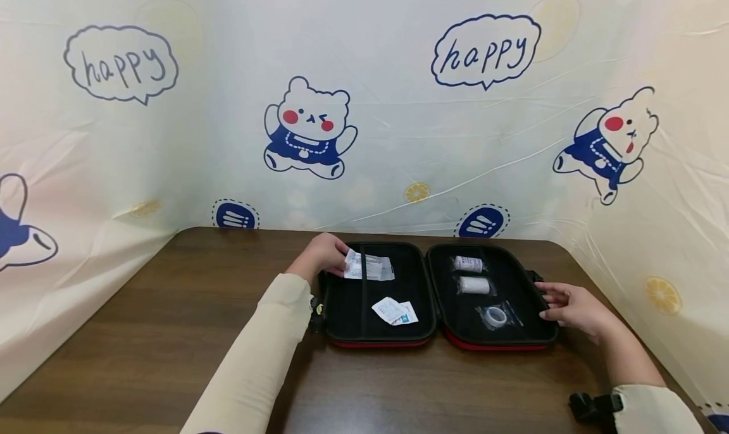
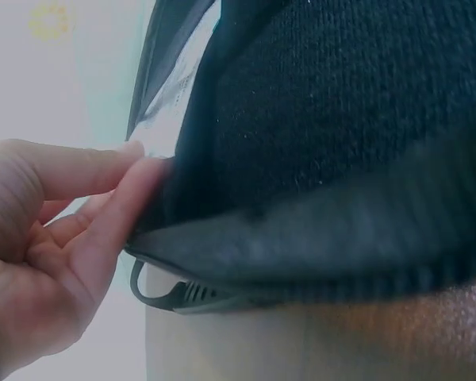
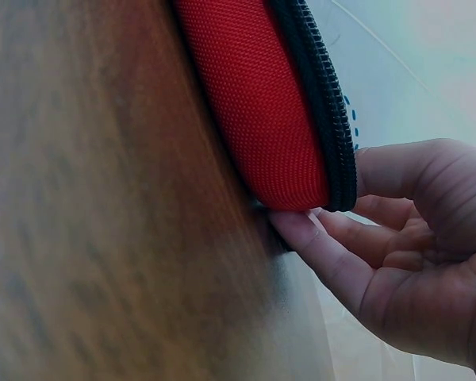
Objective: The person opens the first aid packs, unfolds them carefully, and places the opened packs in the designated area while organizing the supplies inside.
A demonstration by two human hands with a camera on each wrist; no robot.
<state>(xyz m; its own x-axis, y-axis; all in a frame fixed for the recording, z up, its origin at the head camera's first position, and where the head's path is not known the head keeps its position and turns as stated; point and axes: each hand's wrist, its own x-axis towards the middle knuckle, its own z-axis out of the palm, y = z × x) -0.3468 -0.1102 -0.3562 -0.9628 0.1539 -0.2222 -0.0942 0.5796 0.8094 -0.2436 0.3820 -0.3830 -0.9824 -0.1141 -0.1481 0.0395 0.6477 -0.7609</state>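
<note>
An unfolded first-aid case (image 1: 398, 295), black inside and red outside, lies on the table. My left hand (image 1: 329, 255) pinches the end of a white packet (image 1: 373, 267) at the left half's upper left; a black strap crosses over this packet. In the left wrist view, thumb and finger hold the packet (image 2: 168, 111) near the case's rim. Two smaller white packets (image 1: 393, 311) overlap lower in that half. With thumb and fingers, my right hand (image 1: 575, 305) grips the right half's outer edge; its red side (image 3: 258, 103) and zipper show in the right wrist view.
In the right half lie two wrapped white rolls, an upper one (image 1: 469, 264) and a lower one (image 1: 474, 285), plus a bagged ring of tape (image 1: 495, 317). Brown table (image 1: 188, 333) surrounds the case. A printed curtain (image 1: 387, 136) hangs behind and at both sides.
</note>
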